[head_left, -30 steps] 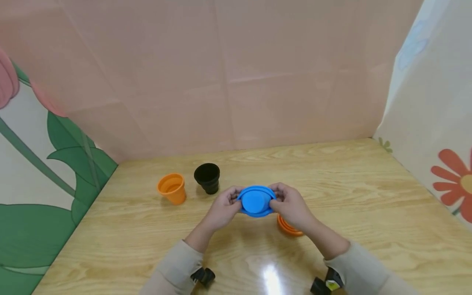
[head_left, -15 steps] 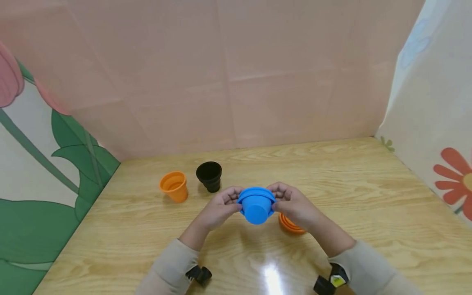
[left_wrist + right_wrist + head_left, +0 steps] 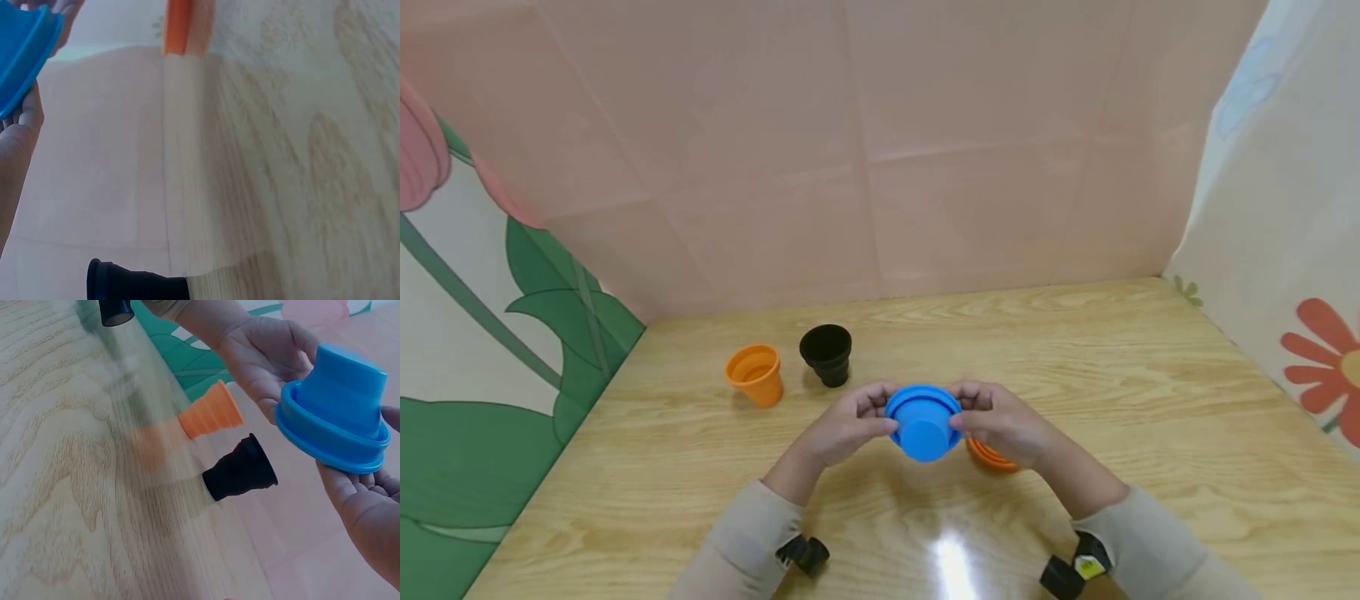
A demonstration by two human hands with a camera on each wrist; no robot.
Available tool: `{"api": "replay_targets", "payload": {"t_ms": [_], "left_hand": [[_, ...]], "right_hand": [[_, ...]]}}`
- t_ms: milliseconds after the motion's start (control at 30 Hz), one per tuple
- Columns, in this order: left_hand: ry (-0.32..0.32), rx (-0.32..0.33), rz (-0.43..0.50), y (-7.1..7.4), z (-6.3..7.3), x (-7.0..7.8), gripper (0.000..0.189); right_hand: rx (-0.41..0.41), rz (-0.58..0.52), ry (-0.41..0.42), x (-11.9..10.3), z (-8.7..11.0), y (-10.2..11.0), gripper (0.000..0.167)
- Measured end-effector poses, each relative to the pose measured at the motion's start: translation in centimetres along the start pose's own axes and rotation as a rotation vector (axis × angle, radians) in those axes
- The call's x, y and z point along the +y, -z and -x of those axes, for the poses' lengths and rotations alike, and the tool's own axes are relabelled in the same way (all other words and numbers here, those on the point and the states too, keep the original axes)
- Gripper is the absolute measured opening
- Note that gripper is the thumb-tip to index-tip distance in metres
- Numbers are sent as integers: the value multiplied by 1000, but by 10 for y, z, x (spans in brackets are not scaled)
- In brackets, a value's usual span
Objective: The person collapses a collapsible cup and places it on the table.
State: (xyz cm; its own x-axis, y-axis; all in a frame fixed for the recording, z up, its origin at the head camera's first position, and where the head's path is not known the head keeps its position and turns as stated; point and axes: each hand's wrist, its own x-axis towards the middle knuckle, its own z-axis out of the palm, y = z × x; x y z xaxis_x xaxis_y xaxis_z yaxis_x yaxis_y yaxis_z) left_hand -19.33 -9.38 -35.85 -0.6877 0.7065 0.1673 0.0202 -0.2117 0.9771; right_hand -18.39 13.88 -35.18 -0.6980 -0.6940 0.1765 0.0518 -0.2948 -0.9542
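A blue collapsible cup (image 3: 923, 425) is held above the table, its base toward me and partly pushed out of its rings. My left hand (image 3: 855, 423) pinches its rim from the left, thumb in front and fingers behind. On the opposite side my right hand (image 3: 997, 421) pinches the rim the same way. In the right wrist view the blue cup (image 3: 340, 409) shows its narrow base standing out of a wide folded rim. Behind my right hand lies a flattened orange collapsible cup (image 3: 992, 457), partly hidden by that hand.
An extended orange cup (image 3: 756, 377) stands at the back left of the wooden table (image 3: 647, 467). Beside it, to the right, stands an extended black cup (image 3: 827, 354). A pink sheet (image 3: 760, 150) hangs behind the table, and floral panels flank both sides.
The blue cup's base has come out of its rings toward me, from nearly flat to a short cup. Both hands keep hold of the rim and have hardly moved.
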Motion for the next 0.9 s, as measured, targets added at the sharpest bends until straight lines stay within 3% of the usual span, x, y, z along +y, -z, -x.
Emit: {"api": "replay_targets", "payload": {"t_ms": [233,433,900], "left_hand": [[64,31,-62,-2,0,1,51],[125,70,-120,-5,-3,1,42],[158,130,-168,-11,-5,-6,25]], "right_hand": [[78,87,-95,2,-1,-2,18],[98,138,-113,4,-3,-4,22],[199,282,-138,9,-7,-14,23]]}}
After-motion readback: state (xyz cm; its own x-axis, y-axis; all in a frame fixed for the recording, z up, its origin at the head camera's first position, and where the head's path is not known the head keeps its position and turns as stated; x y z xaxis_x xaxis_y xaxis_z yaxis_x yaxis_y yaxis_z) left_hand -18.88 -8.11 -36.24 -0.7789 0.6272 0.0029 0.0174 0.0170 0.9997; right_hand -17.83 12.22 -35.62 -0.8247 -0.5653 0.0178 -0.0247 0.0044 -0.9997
